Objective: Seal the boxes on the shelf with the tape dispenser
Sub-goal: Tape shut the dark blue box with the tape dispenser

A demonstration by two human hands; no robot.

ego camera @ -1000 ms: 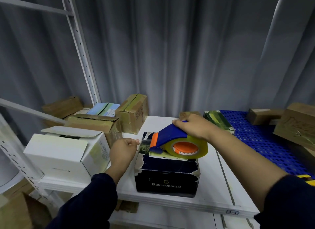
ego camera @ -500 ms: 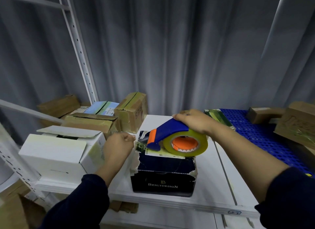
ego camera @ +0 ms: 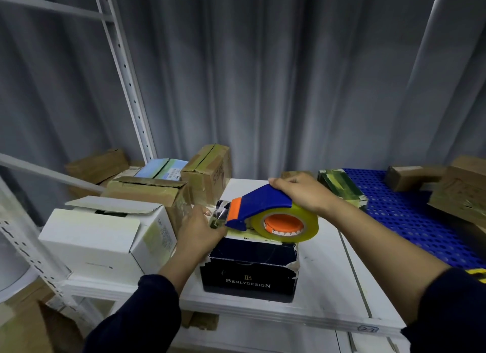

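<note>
Dark box (ego camera: 248, 271) is stood near front edge of white shelf (ego camera: 323, 287). Tape dispenser (ego camera: 263, 203) is laid on box top, gripped by R hand (ego camera: 302, 192), fingers curled over blue handle. L hand (ego camera: 200, 229) is held at box's left top edge; its fingers' state can't be told.

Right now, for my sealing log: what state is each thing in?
dark box: upright on the shelf, corners torn
tape dispenser: resting on the dark box, gripped by the right hand
left hand: holds the dark box's upper left edge
white box: top flap ajar
brown box behind it: flap lifted
</note>
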